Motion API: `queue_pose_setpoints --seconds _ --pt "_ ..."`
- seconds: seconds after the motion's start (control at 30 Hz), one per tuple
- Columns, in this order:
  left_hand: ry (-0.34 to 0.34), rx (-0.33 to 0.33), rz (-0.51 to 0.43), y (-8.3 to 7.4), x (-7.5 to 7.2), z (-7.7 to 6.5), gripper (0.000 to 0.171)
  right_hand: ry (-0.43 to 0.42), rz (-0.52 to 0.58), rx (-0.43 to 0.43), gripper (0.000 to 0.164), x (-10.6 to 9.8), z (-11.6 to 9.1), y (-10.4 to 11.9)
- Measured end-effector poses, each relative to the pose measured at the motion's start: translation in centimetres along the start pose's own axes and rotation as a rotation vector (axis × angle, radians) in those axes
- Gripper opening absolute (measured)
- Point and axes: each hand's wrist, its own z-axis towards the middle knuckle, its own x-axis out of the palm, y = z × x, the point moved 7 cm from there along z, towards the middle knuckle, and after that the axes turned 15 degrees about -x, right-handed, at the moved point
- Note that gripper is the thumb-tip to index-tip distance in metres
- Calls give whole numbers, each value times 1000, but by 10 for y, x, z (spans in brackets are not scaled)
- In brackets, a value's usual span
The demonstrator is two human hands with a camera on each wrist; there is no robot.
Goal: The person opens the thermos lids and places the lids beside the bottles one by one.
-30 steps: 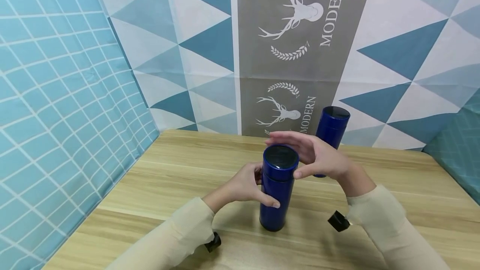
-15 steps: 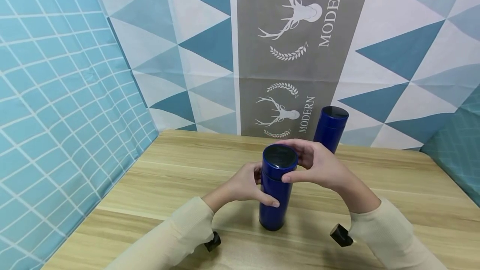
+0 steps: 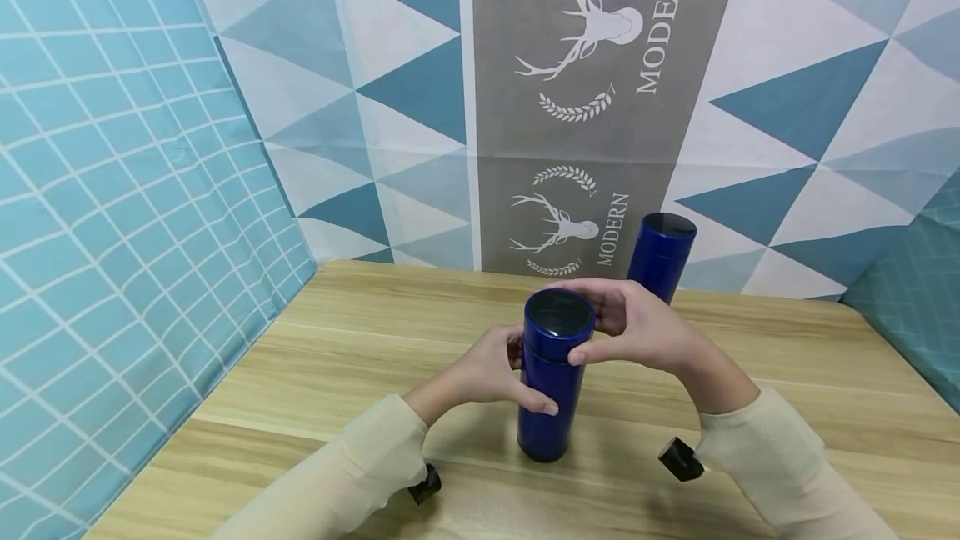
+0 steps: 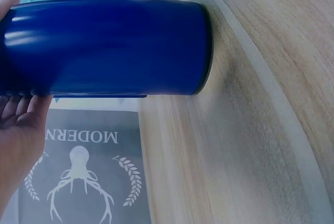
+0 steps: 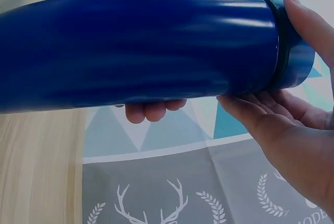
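A glossy blue insulated flask (image 3: 557, 377) stands upright on the wood-grain tabletop (image 3: 360, 332), in front of the person and between both hands. The left hand (image 3: 495, 369) grips its body around the middle, thumb across the near side and fingertips curled behind, as the right wrist view shows. The right hand (image 3: 648, 327) is curled round the top — its thumb on the cap (image 3: 551, 346) near the seam, its fingers on the far side. The cap (blue-sided, with a shiny black disc on top) sits on the body, and a dark band marks the join.

Behind the right hand, toward the table's back edge, a second blue flask (image 3: 663, 252) with a similar black top stands apart from the first, its lower part hidden. Both sleeves are cream, and a small black device (image 3: 425, 484) shows by the left cuff, another (image 3: 681, 459) by the right. Beyond the table hangs a backdrop with a grey panel (image 3: 517, 132) of white stag heads and the word MODERN — blue and white triangles flank it.
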Motion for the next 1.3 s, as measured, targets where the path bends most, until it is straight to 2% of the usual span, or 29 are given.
queue_pose_setpoints --seconds 0.57,0.8,1.1,1.3 --pt "-6 -6 2 0 0 0 63 69 75 -44 66 -3 2 -7" --pt "-5 30 2 -4 1 -1 63 119 155 -61 68 -4 5 -9" --pt "-11 35 0 -2 1 1 62 218 259 -145 64 -5 10 -13" --pt "-11 55 0 -5 1 0 62 252 290 -141 65 -4 12 -14"
